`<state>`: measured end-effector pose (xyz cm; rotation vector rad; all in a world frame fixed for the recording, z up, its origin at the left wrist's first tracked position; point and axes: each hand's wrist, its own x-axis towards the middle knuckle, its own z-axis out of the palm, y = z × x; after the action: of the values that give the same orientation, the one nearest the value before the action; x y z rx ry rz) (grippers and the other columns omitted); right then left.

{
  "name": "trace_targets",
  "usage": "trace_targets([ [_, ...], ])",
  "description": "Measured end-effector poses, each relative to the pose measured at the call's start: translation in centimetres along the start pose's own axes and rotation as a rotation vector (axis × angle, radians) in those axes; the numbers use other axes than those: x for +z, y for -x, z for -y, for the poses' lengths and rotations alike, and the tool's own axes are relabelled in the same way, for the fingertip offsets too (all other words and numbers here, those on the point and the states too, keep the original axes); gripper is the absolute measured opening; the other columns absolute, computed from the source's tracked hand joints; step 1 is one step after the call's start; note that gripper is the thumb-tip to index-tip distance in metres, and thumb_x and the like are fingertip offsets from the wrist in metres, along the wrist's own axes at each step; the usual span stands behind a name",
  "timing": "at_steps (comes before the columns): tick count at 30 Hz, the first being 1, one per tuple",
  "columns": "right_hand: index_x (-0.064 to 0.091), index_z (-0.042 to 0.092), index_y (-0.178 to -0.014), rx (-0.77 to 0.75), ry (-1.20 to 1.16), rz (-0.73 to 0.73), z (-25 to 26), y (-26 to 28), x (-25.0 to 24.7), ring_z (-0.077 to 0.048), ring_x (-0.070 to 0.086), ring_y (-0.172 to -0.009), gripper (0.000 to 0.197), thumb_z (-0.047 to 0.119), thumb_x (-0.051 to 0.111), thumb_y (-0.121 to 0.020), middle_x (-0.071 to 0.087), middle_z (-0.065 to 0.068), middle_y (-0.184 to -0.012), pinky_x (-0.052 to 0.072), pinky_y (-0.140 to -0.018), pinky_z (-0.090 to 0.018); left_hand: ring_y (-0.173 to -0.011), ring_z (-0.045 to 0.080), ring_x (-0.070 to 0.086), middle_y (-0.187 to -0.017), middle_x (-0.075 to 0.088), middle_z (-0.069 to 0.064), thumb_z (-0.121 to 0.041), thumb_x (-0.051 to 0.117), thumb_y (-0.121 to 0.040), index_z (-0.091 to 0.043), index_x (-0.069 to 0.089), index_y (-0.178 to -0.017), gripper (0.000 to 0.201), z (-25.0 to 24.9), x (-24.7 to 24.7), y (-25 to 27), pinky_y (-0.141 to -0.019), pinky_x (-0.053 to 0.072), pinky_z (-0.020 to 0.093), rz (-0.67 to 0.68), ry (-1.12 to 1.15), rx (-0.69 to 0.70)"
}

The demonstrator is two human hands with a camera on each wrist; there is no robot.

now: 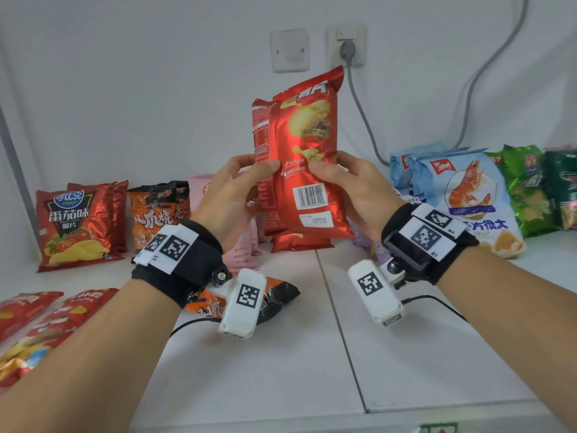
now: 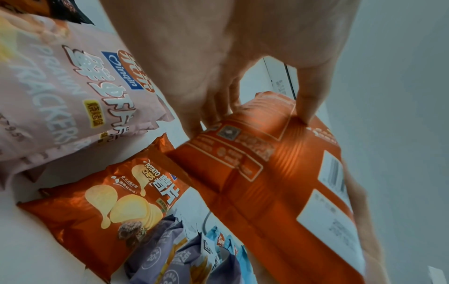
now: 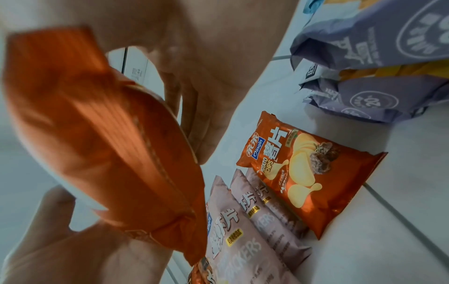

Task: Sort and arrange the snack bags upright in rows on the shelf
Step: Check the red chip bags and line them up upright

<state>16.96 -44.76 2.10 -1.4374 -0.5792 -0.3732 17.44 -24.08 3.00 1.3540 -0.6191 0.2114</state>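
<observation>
Many snack bags (image 1: pixel 79 225) along a white shelf (image 1: pixel 406 354), white wall (image 1: pixel 156 89) behind.

Red chip bag (image 1: pixel 299 157) in my grip: glossy metallic foil film, strong highlights, fine crease ridges; a matt white paper-like barcode label (image 1: pixel 310 196) sits on its back. Tomato chip bag (image 1: pixel 78 223): same shiny, crinkled foil. Pink prawn cracker bag (image 2: pixel 60 92): matt, smooth plastic film. Purple bags (image 3: pixel 379 63): matt, paper-like finish. Shelf (image 1: pixel 421 354): smooth white, faint sheen. My wrist straps (image 1: pixel 193 260): black cloth, matt.
</observation>
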Motion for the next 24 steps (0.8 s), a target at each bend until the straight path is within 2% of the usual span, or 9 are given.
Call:
trace_targets([
  [4,0.066,0.019,-0.116,-0.041,0.111,-0.056,-0.03,0.15,-0.01,-0.029,0.079,-0.097,0.066,0.047,0.089,-0.062,0.08,-0.008,-0.107,0.062,-0.092,-0.051,-0.102,0.016,0.076,-0.122,0.073,0.006,-0.044,0.08,-0.075,-0.013,0.054,-0.132,0.071,0.27,0.1,-0.05,-0.085,0.061,0.033,-0.01,-0.097,0.003],
  [5,0.066,0.021,-0.116,-0.048,0.138,-0.055,-0.07,0.2,-0.06,-0.026,0.079,-0.094,0.066,0.049,0.09,-0.061,0.08,-0.005,-0.104,0.064,-0.089,-0.049,-0.103,0.016,0.076,-0.124,0.072,0.006,-0.044,0.082,-0.073,-0.014,0.054,-0.132,0.072,0.35,0.1,-0.05,-0.085,0.061,0.033,-0.009,-0.117,0.007],
  [9,0.065,0.02,-0.114,-0.057,0.129,-0.032,-0.25,0.07,-0.11,-0.025,0.079,-0.095,0.062,0.049,0.088,-0.064,0.08,-0.006,-0.103,0.064,-0.084,-0.043,-0.103,0.02,0.076,-0.122,0.073,0.007,-0.041,0.084,-0.072,-0.012,0.057,-0.133,0.073,0.35,-0.14,-0.23,-0.089,0.061,0.037,-0.03,-0.13,0.014],
  [13,0.072,0.022,-0.103,-0.053,0.026,-0.023,0.2,-0.23,-0.2,-0.008,0.074,-0.085,0.04,0.049,0.079,-0.074,0.078,0.006,-0.092,0.057,-0.068,-0.02,-0.095,0.018,0.077,-0.107,0.079,0.003,-0.036,0.08,-0.078,-0.005,0.058,-0.133,0.067,-0.02,-0.44,-0.35,-0.077,0.059,0.028,-0.034,-0.045,0.034],
  [15,0.077,0.024,-0.097,-0.043,0.014,0.0,0.33,-0.26,-0.2,-0.007,0.073,-0.083,0.032,0.049,0.078,-0.077,0.077,0.006,-0.091,0.055,-0.066,-0.019,-0.09,0.015,0.077,-0.098,0.08,0.0,-0.031,0.079,-0.078,-0.006,0.058,-0.127,0.059,-0.11,-0.36,-0.31,-0.074,0.06,0.028,-0.029,0.01,0.036],
  [18,0.078,0.021,-0.103,-0.023,0.036,0.026,0.02,-0.28,-0.16,-0.013,0.074,-0.089,0.039,0.05,0.079,-0.077,0.078,0.0,-0.099,0.058,-0.071,-0.023,-0.082,0.011,0.074,-0.088,0.078,-0.005,-0.03,0.077,-0.078,-0.013,0.057,-0.115,0.046,-0.08,-0.08,-0.24,-0.07,0.058,0.028,-0.007,0.055,0.024],
  [20,0.076,0.017,-0.11,-0.031,0.044,0.004,-0.19,-0.3,0.01,-0.025,0.074,-0.094,0.048,0.048,0.083,-0.074,0.079,-0.004,-0.104,0.06,-0.075,-0.029,-0.082,0.01,0.073,-0.088,0.077,-0.006,-0.032,0.077,-0.078,-0.014,0.058,-0.112,0.042,-0.03,0.06,-0.12,-0.073,0.056,0.029,0.013,0.046,0.01],
  [22,0.074,0.016,-0.108,-0.056,0.043,-0.025,-0.32,-0.29,0.03,-0.035,0.069,-0.089,0.048,0.043,0.087,-0.07,0.079,-0.005,-0.099,0.061,-0.07,-0.032,-0.089,0.01,0.075,-0.099,0.077,-0.005,-0.036,0.081,-0.08,-0.013,0.06,-0.118,0.05,0.0,0.21,0.07,-0.075,0.058,0.029,0.03,-0.006,0.004],
  [24,0.072,0.017,-0.107,-0.076,0.068,-0.04,-0.39,-0.27,-0.09,-0.037,0.071,-0.086,0.049,0.042,0.089,-0.068,0.08,-0.003,-0.095,0.061,-0.067,-0.029,-0.095,0.011,0.076,-0.113,0.075,0.002,-0.039,0.086,-0.077,-0.01,0.059,-0.129,0.065,0.04,0.37,0.25,-0.074,0.059,0.024,0.03,-0.048,0.011],
])
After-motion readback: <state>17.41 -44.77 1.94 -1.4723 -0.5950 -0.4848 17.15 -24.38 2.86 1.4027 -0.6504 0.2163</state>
